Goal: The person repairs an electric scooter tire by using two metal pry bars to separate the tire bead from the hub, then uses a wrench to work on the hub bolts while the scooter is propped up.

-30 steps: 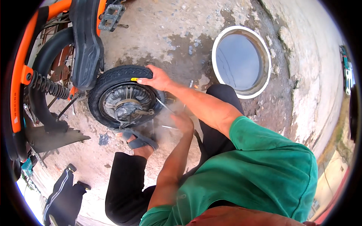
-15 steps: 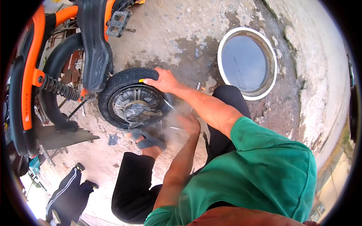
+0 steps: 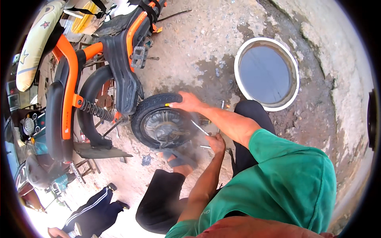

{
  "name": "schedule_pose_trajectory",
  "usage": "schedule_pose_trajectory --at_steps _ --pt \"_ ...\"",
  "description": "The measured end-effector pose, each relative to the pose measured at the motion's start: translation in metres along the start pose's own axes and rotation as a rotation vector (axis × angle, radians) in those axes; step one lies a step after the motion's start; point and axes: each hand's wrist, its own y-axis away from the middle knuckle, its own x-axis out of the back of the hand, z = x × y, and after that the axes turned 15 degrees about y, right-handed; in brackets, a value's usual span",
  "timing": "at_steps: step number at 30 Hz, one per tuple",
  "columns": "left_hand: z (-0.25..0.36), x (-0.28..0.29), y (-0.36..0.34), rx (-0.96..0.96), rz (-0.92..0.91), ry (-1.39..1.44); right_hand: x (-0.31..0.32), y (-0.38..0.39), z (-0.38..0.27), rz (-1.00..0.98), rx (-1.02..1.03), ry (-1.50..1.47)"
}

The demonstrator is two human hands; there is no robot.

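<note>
A black tyre point(image 3: 156, 102) sits around a grey metal hub-motor wheel point(image 3: 160, 126), close beside my sandalled foot point(image 3: 178, 159). My right hand point(image 3: 187, 103) grips the tyre's upper edge, its thumb by a small yellow mark point(image 3: 168, 104). At the wheel's right side, a slim metal tyre lever point(image 3: 200, 127) slants from the rim toward my left hand point(image 3: 216, 143), whose fingers are closed on its outer end. Another thin metal rod point(image 3: 205, 147) shows beside that hand; whether it is held is unclear. The lever's inner tip is hard to make out.
An orange-framed bike point(image 3: 70, 95) stands at the left with its black parts near the wheel. A round white-rimmed basin point(image 3: 296, 81) of water is at the right. More metal tools point(image 3: 222, 104) lie by my knee. Another person's dark-trousered legs point(image 3: 93, 208) show lower left.
The view has shifted, so the bike, wheel and basin appear farther right and lower. My left hand, blurred before, now shows closed on the lever's end. My right hand stays on the tyre.
</note>
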Motion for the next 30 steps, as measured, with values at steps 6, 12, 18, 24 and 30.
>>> schedule_pose_trajectory --at_steps 6,12,18,24,30 --pt "0.004 -0.004 0.006 -0.040 0.055 0.016 0.017 -0.040 -0.039 -0.097 0.182 0.255" --pt "-0.002 -0.005 0.010 -0.070 0.054 0.040 0.017 -0.028 -0.053 -0.067 0.175 0.318" --pt "0.013 -0.010 0.011 0.019 0.049 0.065 0.016 -0.040 -0.042 -0.102 0.139 0.326" --pt "-0.003 0.008 0.002 -0.109 0.043 -0.059 0.018 -0.046 -0.051 -0.170 0.141 0.339" --pt "0.018 0.012 0.006 -0.044 0.038 -0.052 0.023 -0.056 -0.087 -0.274 0.241 0.457"
